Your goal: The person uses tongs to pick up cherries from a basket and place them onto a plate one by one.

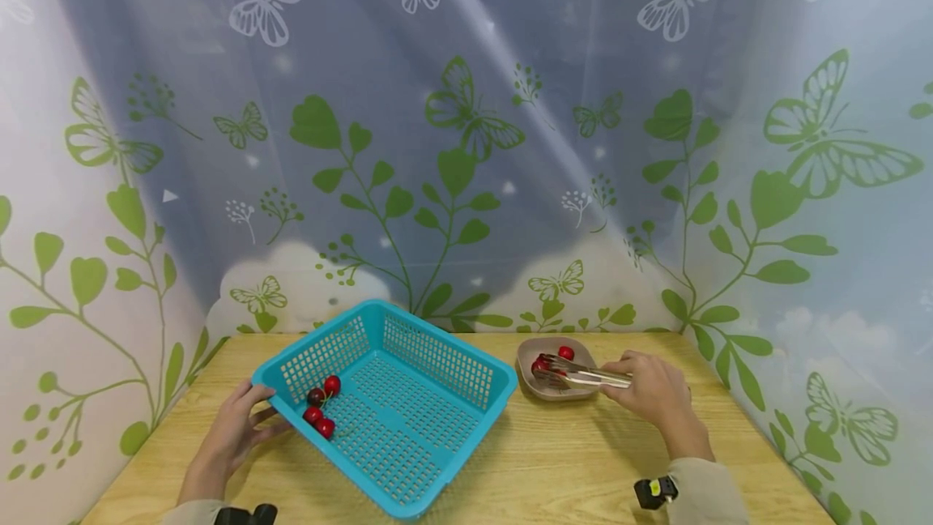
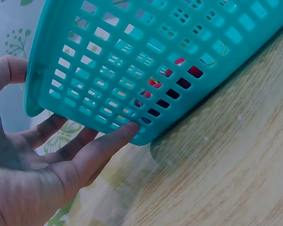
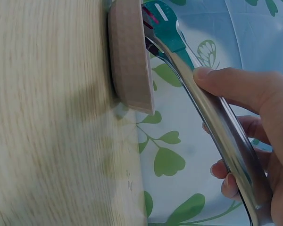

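My left hand grips the left corner of a blue plastic basket. In the left wrist view the thumb presses the perforated side, and a finger reaches over the rim. Several red cherries with stems lie inside the basket near that corner, one of them darker. My right hand holds metal tongs, thumb along one arm and fingers under the other. The slotted tips reach into a small beige bowl, over the red cherries there. Whether the tips pinch a cherry I cannot tell.
Basket and bowl stand on a light wood-grain table, the bowl to the right of the basket. Behind and at both sides hangs a curtain printed with leaves and butterflies. Black devices are strapped at the wrists.
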Tool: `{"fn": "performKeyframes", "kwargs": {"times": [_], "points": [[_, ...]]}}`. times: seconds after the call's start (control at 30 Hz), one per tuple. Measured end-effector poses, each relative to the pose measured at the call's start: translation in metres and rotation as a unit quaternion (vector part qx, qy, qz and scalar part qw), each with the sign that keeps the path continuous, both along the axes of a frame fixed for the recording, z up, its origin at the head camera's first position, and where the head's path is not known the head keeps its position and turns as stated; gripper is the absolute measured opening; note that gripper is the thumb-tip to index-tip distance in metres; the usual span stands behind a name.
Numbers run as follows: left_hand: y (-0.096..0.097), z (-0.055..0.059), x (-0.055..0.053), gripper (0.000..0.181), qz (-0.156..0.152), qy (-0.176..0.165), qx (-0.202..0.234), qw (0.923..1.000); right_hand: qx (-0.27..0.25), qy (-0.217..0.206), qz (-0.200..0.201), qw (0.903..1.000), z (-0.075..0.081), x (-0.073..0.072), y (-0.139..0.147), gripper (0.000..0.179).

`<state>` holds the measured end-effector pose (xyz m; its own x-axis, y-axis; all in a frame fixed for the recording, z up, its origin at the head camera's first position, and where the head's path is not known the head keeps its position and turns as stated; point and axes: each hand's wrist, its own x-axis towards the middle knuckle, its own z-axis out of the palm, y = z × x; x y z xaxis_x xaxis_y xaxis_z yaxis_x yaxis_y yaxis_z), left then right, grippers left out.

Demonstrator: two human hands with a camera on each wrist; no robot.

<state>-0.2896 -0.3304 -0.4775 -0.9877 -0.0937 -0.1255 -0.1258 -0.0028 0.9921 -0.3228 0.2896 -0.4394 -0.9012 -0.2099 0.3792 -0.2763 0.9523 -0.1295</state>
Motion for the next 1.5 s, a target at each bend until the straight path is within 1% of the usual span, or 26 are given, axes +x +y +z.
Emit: {"fn": "performKeyframes", "kwargs": {"times": [0.23, 0.47, 0.6, 0.73, 0.97, 1.1, 1.2, 1.33, 1.5], "points": [[0.000, 0.001, 0.000, 0.065, -0.001, 0.003, -0.001, 1.0000, 0.004, 0.006, -0.002, 1.0000, -0.002, -0.001, 0.001, 0.032], [0.000, 0.001, 0.001, 0.065, 0.000, 0.001, -0.004, 1.0000, 0.010, 0.002, -0.016, 0.9998, 0.000, 0.001, -0.001, 0.038], [-0.001, 0.000, 0.000, 0.066, 0.000, -0.002, -0.002, 1.0000, 0.013, 0.023, -0.014, 0.9995, 0.002, 0.002, -0.002, 0.042], [-0.002, -0.001, -0.001, 0.066, 0.000, -0.002, 0.003, 1.0000, 0.010, 0.044, 0.000, 0.9990, 0.005, 0.003, -0.003, 0.043], [-0.001, -0.002, -0.001, 0.064, 0.001, 0.002, 0.003, 1.0000, -0.005, 0.064, 0.037, 0.9973, 0.018, 0.008, -0.007, 0.043], [0.000, -0.001, -0.003, 0.063, -0.006, 0.015, 0.007, 0.9998, -0.023, 0.078, 0.047, 0.9956, 0.028, 0.014, -0.014, 0.042], [0.001, -0.001, -0.004, 0.064, -0.010, 0.019, 0.001, 0.9998, -0.027, 0.093, 0.049, 0.9941, 0.036, 0.017, -0.021, 0.044], [0.001, -0.001, -0.003, 0.064, -0.009, 0.020, -0.001, 0.9998, -0.028, 0.106, 0.053, 0.9925, 0.044, 0.017, -0.030, 0.044], [-0.002, -0.004, -0.002, 0.064, -0.009, 0.020, 0.004, 0.9998, -0.028, 0.112, 0.076, 0.9904, 0.056, 0.013, -0.048, 0.042]]}}
